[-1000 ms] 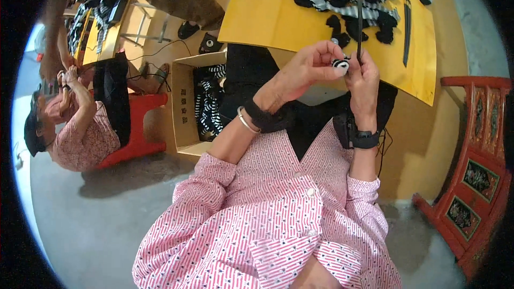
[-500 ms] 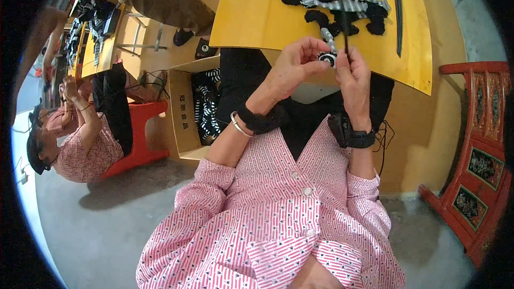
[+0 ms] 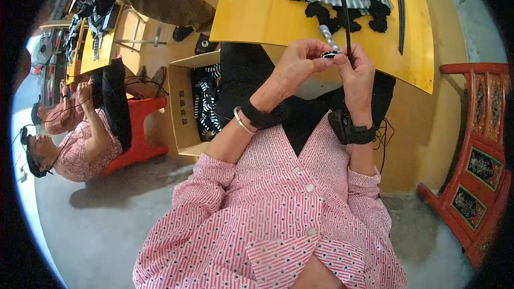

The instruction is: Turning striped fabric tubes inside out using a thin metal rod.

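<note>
Over my lap, at the table's near edge, both hands meet at a small black-and-white striped fabric piece (image 3: 330, 54). My left hand (image 3: 302, 67) pinches it between thumb and fingertips. From it a grey-and-white striped end (image 3: 326, 35) sticks up toward the table. My right hand (image 3: 356, 75) is closed around the lower end of a thin dark stick (image 3: 344, 13) with a pale band, its thumb against the fabric piece. The stick points away from me over the table. How the fabric and the stick meet is hidden by my fingers.
Black and grey-striped fabric strips (image 3: 348, 2) lie heaped on the yellow table (image 3: 251, 21), with thin black rods (image 3: 400, 18) to their right. An open cardboard box (image 3: 179, 107) of striped fabric stands left of my legs. Other people sit at left; a red carved chair (image 3: 476, 150) is at right.
The fabric piece has turned and looks flatter between my fingers. My right fingers have shifted, and the stick leans slightly differently. At left, a seated person's hands and head have moved.
</note>
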{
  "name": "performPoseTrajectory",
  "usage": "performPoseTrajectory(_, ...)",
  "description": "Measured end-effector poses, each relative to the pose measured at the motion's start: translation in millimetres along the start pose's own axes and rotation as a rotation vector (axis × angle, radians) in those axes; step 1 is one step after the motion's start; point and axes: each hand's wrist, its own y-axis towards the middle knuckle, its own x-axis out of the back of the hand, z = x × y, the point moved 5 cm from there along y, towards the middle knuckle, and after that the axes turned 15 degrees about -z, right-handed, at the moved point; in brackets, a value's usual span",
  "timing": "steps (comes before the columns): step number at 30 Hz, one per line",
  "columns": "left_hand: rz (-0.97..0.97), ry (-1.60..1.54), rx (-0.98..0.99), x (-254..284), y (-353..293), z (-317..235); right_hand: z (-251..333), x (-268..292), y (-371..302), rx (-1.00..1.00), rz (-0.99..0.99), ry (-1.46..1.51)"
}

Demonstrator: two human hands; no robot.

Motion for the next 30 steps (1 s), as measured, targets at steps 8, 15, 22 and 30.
performPoseTrajectory(8, 0.194, -0.028, 0.143, 0, 2, 12, -12, 1, 2, -0.136, 0.012, 0.188)
performPoseTrajectory(15, 0.178, -0.187, 0.141, 4, 6, 9, -15, 1, 6, -0.187, 0.048, 0.151)
performPoseTrajectory(22, 0.060, -0.323, 0.095, 6, 7, 6, -14, 1, 3, -0.270, 0.071, 0.239)
performPoseTrajectory(30, 0.222, -0.357, 0.072, -2, 10, 7, -23, 0, 7, -0.292, 0.001, 0.315)
